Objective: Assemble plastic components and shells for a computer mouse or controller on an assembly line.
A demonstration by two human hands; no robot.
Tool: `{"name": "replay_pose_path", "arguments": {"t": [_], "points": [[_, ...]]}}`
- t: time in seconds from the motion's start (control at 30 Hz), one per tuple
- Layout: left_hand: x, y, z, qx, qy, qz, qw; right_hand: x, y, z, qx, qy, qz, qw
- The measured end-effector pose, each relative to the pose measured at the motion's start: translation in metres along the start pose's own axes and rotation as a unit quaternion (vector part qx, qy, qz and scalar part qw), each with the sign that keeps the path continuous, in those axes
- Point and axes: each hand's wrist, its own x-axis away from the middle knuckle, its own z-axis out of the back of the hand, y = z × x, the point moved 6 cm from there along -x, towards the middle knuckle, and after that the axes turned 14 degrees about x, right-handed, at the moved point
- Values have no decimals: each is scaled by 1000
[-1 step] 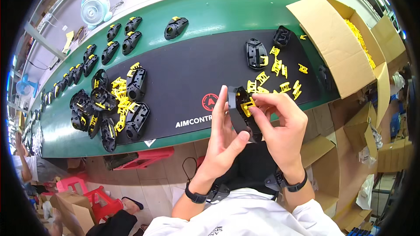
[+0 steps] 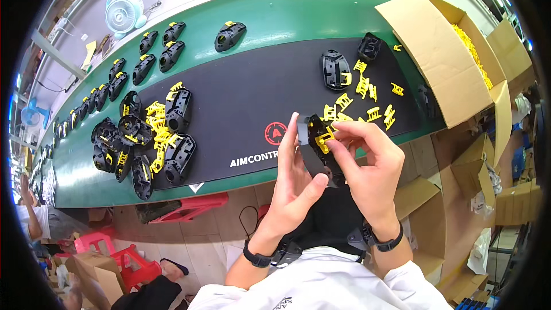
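My left hand (image 2: 293, 181) is closed round a black plastic shell (image 2: 310, 152), holding it on edge above the near side of the mat. The shell's hollow side faces my right hand (image 2: 370, 158). Between that hand's thumb and fingers is a small yellow plastic bracket (image 2: 325, 140), pinched at the shell's opening. Whether the bracket is seated in the shell I cannot tell. Just beyond my right hand lie several loose yellow brackets (image 2: 362, 87). Behind them sits another black shell (image 2: 336, 70) with a yellow piece on its edge.
Left on the black mat (image 2: 241, 97) is a heap of black shells (image 2: 135, 132) and yellow brackets (image 2: 162, 138). Shells with yellow pieces (image 2: 143, 69) stand in rows along the green table (image 2: 287, 11). A cardboard box (image 2: 436, 51) of yellow parts stands right. Another person sits lower left.
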Motion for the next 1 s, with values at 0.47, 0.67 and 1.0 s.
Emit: {"name": "replay_pose_path", "arguments": {"t": [0.47, 0.67, 1.0], "points": [[12, 7, -5, 33, -10, -20, 999, 5, -18, 4, 68, 2, 66, 995], [15, -2, 2, -3, 56, 44, 997, 3, -2, -2, -3, -41, 38, 998], [24, -4, 5, 35, 62, 129, 989, 19, 29, -25, -305, -256, -140, 907]]}}
